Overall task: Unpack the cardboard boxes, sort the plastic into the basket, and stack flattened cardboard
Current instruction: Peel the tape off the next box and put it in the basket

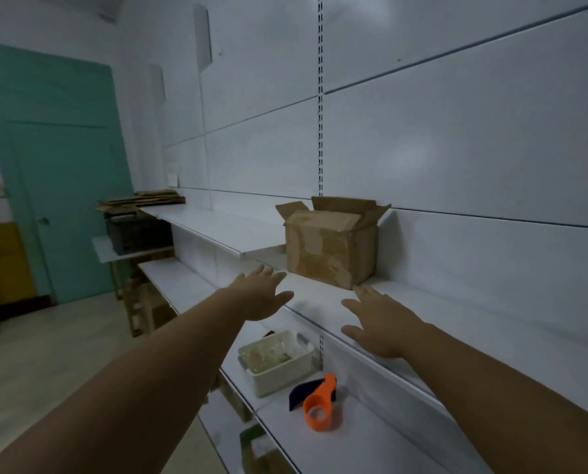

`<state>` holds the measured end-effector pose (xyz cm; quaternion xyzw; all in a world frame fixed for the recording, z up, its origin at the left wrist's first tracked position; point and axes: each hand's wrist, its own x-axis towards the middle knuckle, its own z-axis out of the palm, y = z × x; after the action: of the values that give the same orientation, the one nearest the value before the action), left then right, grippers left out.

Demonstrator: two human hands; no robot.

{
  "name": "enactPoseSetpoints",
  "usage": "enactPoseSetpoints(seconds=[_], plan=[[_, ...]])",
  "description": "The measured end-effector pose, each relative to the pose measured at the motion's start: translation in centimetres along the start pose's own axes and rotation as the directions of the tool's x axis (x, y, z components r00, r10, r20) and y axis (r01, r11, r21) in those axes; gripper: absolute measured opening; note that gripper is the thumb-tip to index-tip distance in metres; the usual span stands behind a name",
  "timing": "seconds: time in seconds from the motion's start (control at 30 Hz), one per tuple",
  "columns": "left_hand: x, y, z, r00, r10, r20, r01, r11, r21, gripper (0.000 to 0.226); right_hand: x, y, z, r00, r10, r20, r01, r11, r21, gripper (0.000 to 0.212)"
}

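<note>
The cardboard box [331, 249] stood upright on the white shelf [323, 295], its back against the white wall panel [456, 159] and directly below the slotted upright rail [320, 97]. Its four top flaps were open and angled outward, and its brown faces showed pale, torn patches where the surface layer had peeled. What the box held could not be seen. On the shelf below sat a white basket [278, 366] containing clear plastic, with an orange and dark tape dispenser [318, 403] lying just beside it on the near side. Further along the upper shelf, near the green door [56, 186], lay a stack of flattened cardboard [149, 199], with a dark crate [137, 236] on a small table beneath it. Both arms were bare and extended forward toward the box. The left hand [260, 295] was held palm down over the shelf edge, fingers spread, its grip apart and holding nothing; its fingertips lay near the lower left corner of the box without touching it. The right hand [383, 323] was likewise palm down with the fingers splayed and the grip apart, empty, its fingertips just short of the lower right corner of the box.
</note>
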<state>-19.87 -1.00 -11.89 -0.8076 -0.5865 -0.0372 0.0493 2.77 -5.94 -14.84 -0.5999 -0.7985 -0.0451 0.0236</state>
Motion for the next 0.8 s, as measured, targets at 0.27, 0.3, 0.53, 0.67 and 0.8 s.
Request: enactPoseSetpoints(seconds=[0.27,0.3,0.53,0.67,0.8], plan=[[8.2,-5.0,3.1,0.993,0.104,0.06,-0.1,0.993,-0.06,0.063,5.2,-0.5,2.5,0.986,0.161,0.049,-0.161,0.987,-0.009,0.061],[9.1,-5.0,3.6,0.991,0.114,0.063,-0.109,0.991,-0.081,0.064,5.8,0.0,2.8,0.977,0.208,0.049,-0.207,0.978,-0.017,0.062],[15.5,-4.7,5.9,1.0,0.026,0.012,-0.02,0.927,-0.374,0.065,11.6,3.1,3.8,0.921,0.372,-0.117,-0.349,0.92,0.179,0.06],[18.5,-5.7,7.5,0.996,-0.087,0.008,0.081,0.88,-0.468,0.079,14.5,3.0,5.5,0.878,0.453,-0.154,-0.303,0.776,0.553,0.055],[21.1,-5.6,8.2,0.983,-0.168,-0.077,0.061,0.69,-0.721,0.064,15.2,3.7,5.9,0.875,0.482,-0.047,-0.273,0.571,0.774,0.073]])
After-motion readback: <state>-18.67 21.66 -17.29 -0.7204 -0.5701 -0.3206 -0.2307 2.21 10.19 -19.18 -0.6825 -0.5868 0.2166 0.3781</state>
